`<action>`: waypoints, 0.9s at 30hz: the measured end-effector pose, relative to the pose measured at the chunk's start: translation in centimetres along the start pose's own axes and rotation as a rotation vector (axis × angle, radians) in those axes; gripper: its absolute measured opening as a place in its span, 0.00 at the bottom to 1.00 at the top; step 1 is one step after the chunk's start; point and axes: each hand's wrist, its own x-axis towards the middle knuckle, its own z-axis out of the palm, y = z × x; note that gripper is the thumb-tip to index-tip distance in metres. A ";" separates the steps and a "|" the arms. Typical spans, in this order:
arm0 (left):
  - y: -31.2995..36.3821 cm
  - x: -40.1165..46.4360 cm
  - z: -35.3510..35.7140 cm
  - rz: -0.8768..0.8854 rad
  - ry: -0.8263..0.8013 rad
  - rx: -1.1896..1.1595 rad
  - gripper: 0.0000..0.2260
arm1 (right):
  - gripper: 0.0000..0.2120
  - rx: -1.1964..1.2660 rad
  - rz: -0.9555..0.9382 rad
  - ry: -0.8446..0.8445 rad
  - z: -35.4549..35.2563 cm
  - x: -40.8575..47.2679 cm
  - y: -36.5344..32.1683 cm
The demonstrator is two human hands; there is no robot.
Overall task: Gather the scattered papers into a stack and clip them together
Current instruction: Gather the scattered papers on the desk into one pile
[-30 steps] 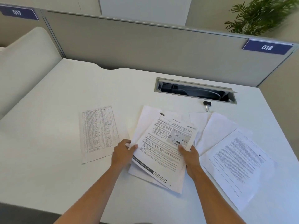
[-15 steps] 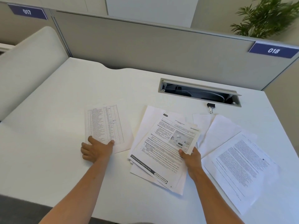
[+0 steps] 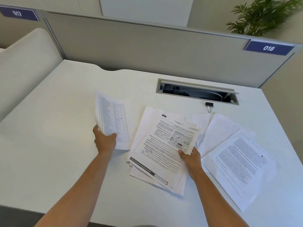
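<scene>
Left hand (image 3: 105,141) gone from the left edge of the middle pile a second ago, over to the table-printed sheet (image 3: 114,122) half a second ago, flat on its near edge then. Now closed around that sheet's near left corner, thumb on top. Sheet no longer flat on the worktop (image 3: 57,145): left side lifted and curled upward, right part lying low, nearer the middle pile than before. Whole view shifted slightly rightward and downward in the frame across the three moments.
</scene>
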 end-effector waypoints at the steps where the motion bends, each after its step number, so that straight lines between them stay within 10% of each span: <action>1: 1.1 -0.3 0.1 0.044 -0.028 -0.035 0.32 | 0.18 -0.001 0.002 0.002 0.0 0.1 0.1; 9: 9.0 -3.1 0.5 0.321 -0.377 -0.249 0.29 | 0.17 -0.038 0.036 -0.002 -0.1 0.3 0.2; 16: 6.3 -3.9 2.5 0.066 -0.684 -0.462 0.31 | 0.12 -0.026 0.016 -0.008 0.1 -0.4 -0.7; 27: -2.9 -5.7 5.7 0.037 -0.601 0.173 0.38 | 0.20 0.236 0.182 -0.102 -0.3 -1.2 -2.0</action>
